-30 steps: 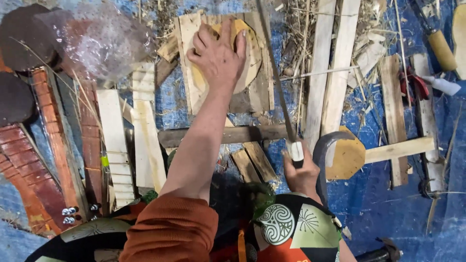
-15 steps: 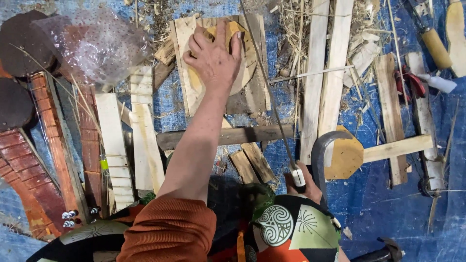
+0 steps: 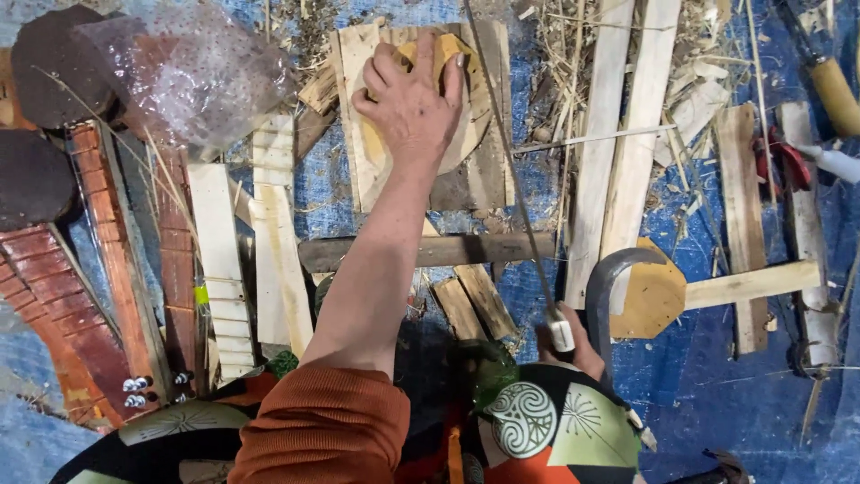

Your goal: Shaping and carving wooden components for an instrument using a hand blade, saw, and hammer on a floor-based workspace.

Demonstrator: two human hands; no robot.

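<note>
Seen from above, a person in a rust-orange sleeve (image 3: pixel 322 426) works over a blue tarp (image 3: pixel 717 394) littered with wood pieces and straw.

The left hand (image 3: pixel 410 106) reaches far forward, palm down, fingers spread and slightly curled over the far edge of a round yellowish wooden disc (image 3: pixel 466 134). The hand presses flat on the disc rather than closing round it. The disc lies on a pale board (image 3: pixel 354 108) with darker planks under and beside it, near the top middle of the view.

The right hand (image 3: pixel 578 345) is close to the body, low in the view, closed round the pale handle of a saw (image 3: pixel 511 170). Only the knuckles show. The thin blade runs up and away from the hand, passing just right of the disc and touching or nearly touching its edge; which, I cannot tell.

Just right of the right hand stands a curved grey metal piece (image 3: pixel 609 287), and beside it an eight-sided wooden plate (image 3: pixel 654 300) fixed to a pale stick (image 3: pixel 752 285). Two long pale slats (image 3: pixel 618 152) lie upright in the view, right of the blade. A dark bar (image 3: pixel 430 251) lies crosswise under the left forearm.

At left lie red brick-patterned strips (image 3: pixel 54 296), pale slats (image 3: pixel 219 269), dark round pieces (image 3: pixel 36 179) and crumpled clear plastic wrap (image 3: pixel 193 81). At far right are red-handled pliers (image 3: pixel 779 161) and a wooden tool handle (image 3: pixel 833 90).
</note>
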